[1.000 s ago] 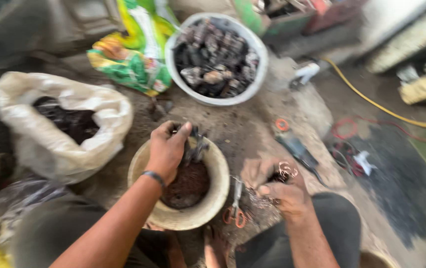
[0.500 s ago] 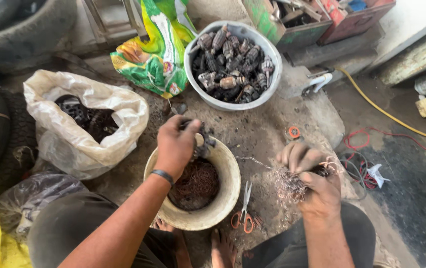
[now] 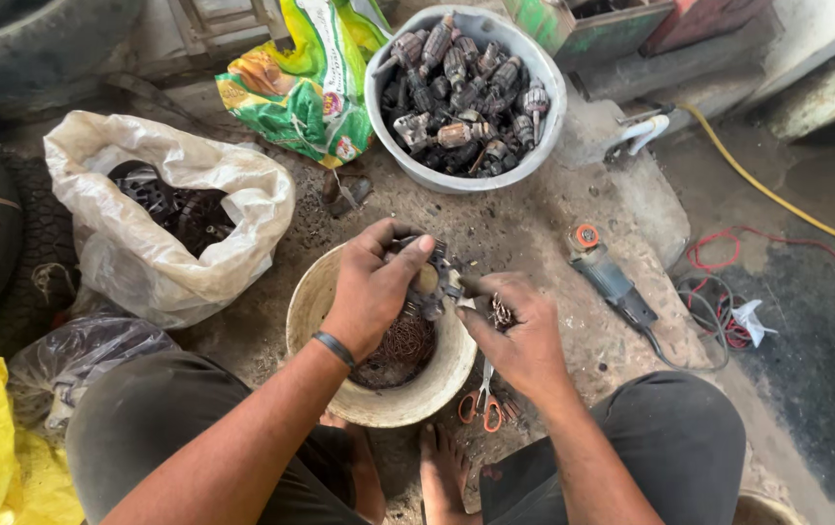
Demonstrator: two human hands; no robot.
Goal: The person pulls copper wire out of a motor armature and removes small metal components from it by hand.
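Dull greasy metal motor part [image 3: 434,277], matt cream plastic bucket [image 3: 312,297], tangled copper wire [image 3: 400,345], rough concrete floor [image 3: 534,224]

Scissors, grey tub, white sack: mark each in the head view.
scissors [image 3: 483,408], head view, on the orange handle loops.
grey tub [image 3: 393,160], head view, on its lower left wall.
white sack [image 3: 232,194], head view, on the folded right rim.

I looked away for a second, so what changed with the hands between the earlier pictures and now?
The right hand, out to the side with a tuft of wire half a second ago, has swung in to the left hand; both now grip the motor armature over the cream bucket. Staying put: the orange-handled scissors, grey basin and white sack.
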